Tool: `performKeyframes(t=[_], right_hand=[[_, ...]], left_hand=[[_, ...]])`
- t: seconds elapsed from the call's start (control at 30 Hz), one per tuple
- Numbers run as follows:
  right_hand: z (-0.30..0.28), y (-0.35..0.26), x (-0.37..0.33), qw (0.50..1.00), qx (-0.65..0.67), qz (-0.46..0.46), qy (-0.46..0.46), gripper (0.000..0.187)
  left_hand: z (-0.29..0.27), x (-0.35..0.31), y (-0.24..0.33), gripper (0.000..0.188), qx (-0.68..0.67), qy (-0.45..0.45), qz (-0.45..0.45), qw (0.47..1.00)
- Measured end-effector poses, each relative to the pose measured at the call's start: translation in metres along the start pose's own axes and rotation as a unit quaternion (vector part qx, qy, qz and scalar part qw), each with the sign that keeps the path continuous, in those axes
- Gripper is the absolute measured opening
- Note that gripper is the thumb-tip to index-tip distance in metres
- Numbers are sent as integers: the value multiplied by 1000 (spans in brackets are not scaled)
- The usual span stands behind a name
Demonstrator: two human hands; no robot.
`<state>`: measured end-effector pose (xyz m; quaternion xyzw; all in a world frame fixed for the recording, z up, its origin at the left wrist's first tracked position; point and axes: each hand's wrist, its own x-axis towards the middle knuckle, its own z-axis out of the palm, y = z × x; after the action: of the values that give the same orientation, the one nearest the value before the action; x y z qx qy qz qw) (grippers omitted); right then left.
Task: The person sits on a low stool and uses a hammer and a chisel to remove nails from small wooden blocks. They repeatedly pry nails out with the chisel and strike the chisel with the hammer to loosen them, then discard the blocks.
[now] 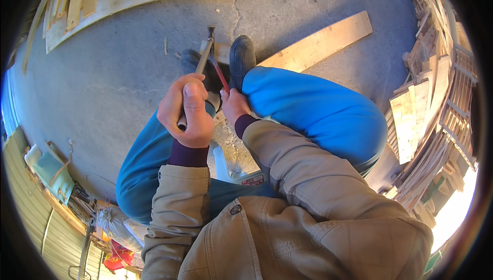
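Observation:
My left hand (188, 110) is wrapped round the pale handle of a hammer (205, 56). Its dark head is up beyond my shoes, close to the end of a piece of wood. Beside it, my right hand (235, 104) closes on a slim red-handled tool (221, 74), which slants up towards the hammer. The tool's far end is partly hidden, so its kind cannot be made out. A flat wooden board (318, 43) reaches from behind my right shoe (242, 56) out to the right across the concrete floor.
Wooden slats lie on a pale panel (123, 2) at the upper left. Stacked boards and lattice pieces (429, 100) line the right side. A pale plastic stool (222, 164) shows between my legs. Bags (114, 223) and a greenish chair-like thing (54, 172) stand at the lower left.

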<state>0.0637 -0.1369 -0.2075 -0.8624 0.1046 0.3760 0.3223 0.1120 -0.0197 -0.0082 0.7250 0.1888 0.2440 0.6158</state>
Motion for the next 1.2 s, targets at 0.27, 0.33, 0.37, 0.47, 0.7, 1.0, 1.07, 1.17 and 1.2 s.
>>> performKeyframes(t=[0.27, 0.33, 0.37, 0.47, 0.7, 1.0, 1.07, 1.17, 1.2], right_hand=[[0, -2, 4, 999, -27, 28, -16, 41], [3, 0, 3, 999, -25, 30, -8, 41], [5, 0, 3, 999, -20, 28, 2, 42], [10, 1, 2, 999, -18, 27, 21, 42], [9, 2, 3, 999, -21, 17, 26, 42], [16, -6, 7, 999, 14, 21, 25, 42], [13, -9, 11, 998, 35, 34, 29, 42], [10, -14, 12, 997, 58, 48, 0, 42], [9, -14, 12, 997, 63, 53, -7, 42]], left_hand=[[6, 5, -3, 23, -38, 32, 2, 999], [6, 8, -4, 24, -49, 40, -7, 998], [6, 10, -4, 24, -46, 37, -3, 998], [5, 16, 0, 24, -33, 35, -22, 999], [8, 24, 4, 26, -24, 42, -46, 998], [20, 85, -6, 26, -77, 8, -41, 996], [32, 93, 0, 34, -87, -14, -81, 993], [39, 95, 6, 36, -48, -19, -69, 996], [39, 96, 6, 38, -61, -7, -77, 995]])
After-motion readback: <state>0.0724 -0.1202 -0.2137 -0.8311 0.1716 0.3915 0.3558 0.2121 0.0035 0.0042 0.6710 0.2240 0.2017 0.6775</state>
